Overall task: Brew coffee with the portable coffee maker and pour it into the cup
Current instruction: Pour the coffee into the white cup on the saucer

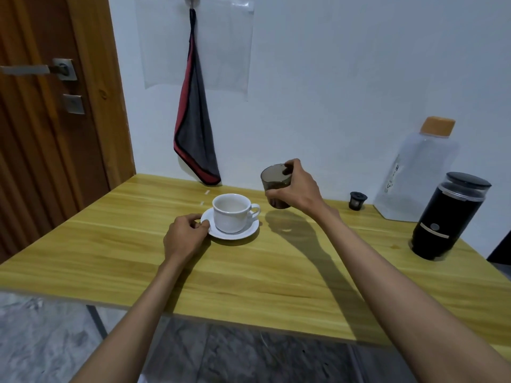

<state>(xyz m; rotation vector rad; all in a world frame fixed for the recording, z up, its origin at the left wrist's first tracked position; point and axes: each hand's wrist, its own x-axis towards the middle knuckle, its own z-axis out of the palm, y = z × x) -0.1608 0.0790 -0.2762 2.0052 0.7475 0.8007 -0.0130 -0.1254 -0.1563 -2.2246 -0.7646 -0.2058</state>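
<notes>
Two bare hands reach over a yellow wooden table (110, 244) set against a pale wall. At far left stands a brown wooden door (36, 134) with a metal handle. Right of it, a grey cloth with red edging (195, 128) hangs from a hook on the wall, its lower tip reaching down to the table's back edge.

Near the table's middle, the left hand (184, 237) rests on the surface, thumb and fingers pinched on the near-left rim of a white saucer (250, 230). A white cup (231, 215) sits upright on that saucer, its handle pointing right; its inside looks pale.

Just right of the cup and raised above the table, the right hand (296, 189) grips a smoky transparent tumbler (275, 179), fingers wrapped around its side and rim. The tumbler is tilted, mouth toward the cup, with dark liquid in its lower part. Its shadow falls on the table beneath.

Farther right, a small black filter basket (357, 200) stands near the wall. Beyond it is a clear plastic bottle with an orange cap (420, 167), and in front of that the black cylindrical coffee maker (448, 219), upright near the table's right edge.
</notes>
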